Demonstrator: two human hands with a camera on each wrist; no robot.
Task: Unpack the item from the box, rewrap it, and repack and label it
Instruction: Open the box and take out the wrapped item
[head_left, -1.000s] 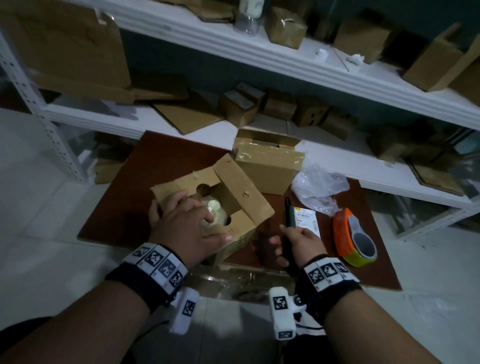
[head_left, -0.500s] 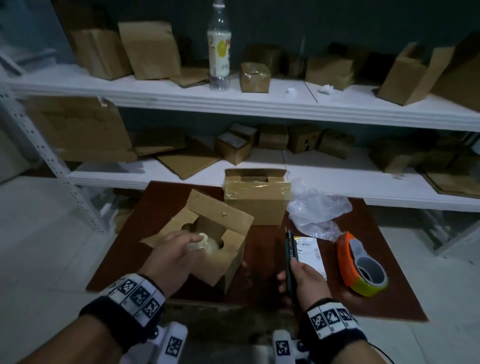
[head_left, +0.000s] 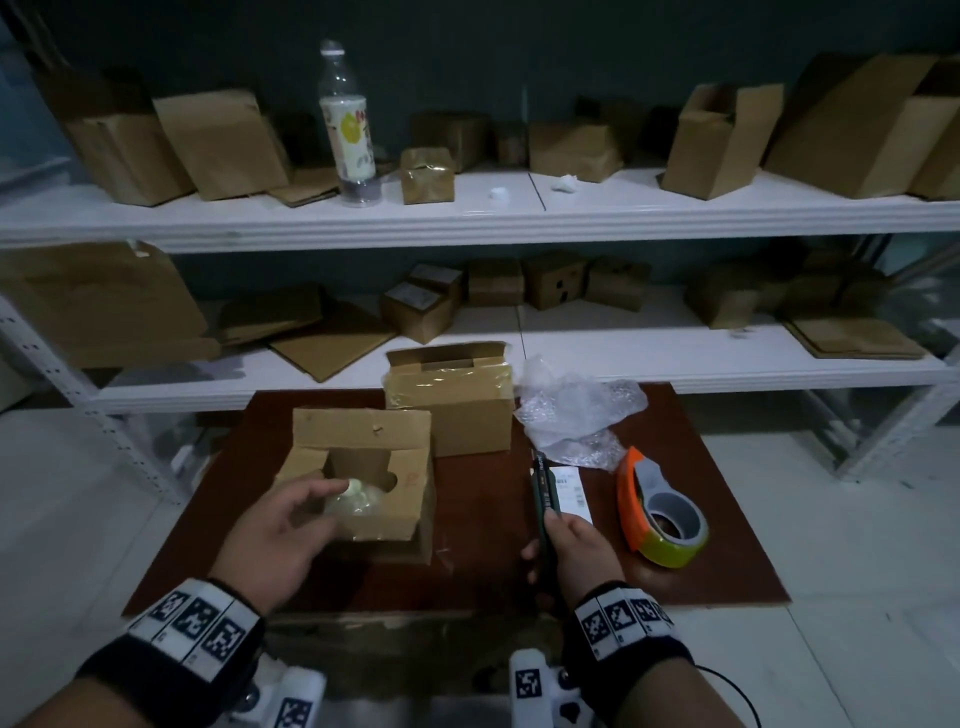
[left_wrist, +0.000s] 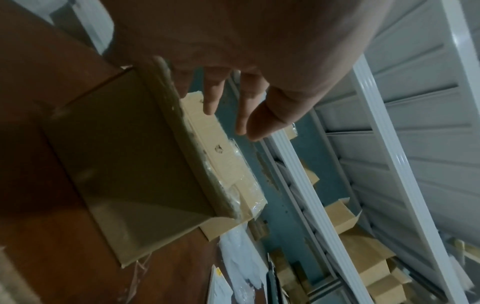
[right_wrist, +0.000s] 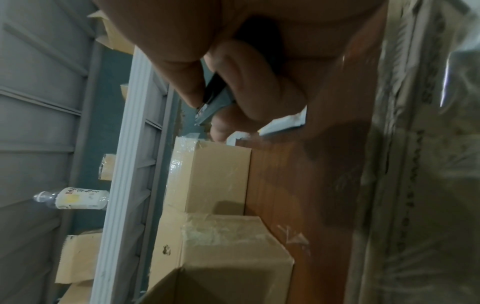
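An open cardboard box (head_left: 400, 499) stands on the brown board (head_left: 467, 577); the left wrist view shows its side wall (left_wrist: 124, 164). Inside lies a pale item in clear wrap (head_left: 358, 499). My left hand (head_left: 317, 493) hovers at the box's near left rim, fingers loosely spread and holding nothing, the fingertips just short of the item. The straight fingers (left_wrist: 213, 98) show above the box rim. My right hand (head_left: 561, 540) grips a dark cutter (head_left: 543, 493), upright on the board right of the box. In the right wrist view thumb and fingers pinch the cutter (right_wrist: 215, 100).
A taped, open-topped box (head_left: 452, 405) stands behind the first. Crumpled bubble wrap (head_left: 571, 415), a white label (head_left: 571, 493) and an orange tape dispenser (head_left: 660, 514) lie to the right. White shelves (head_left: 467, 218) with cartons and a bottle (head_left: 350, 130) rise behind.
My left hand has come off the wrapped item and drawn back to the box's rim with fingers spread. The box now sits squarer. My head has tilted up. The right hand keeps the cutter.
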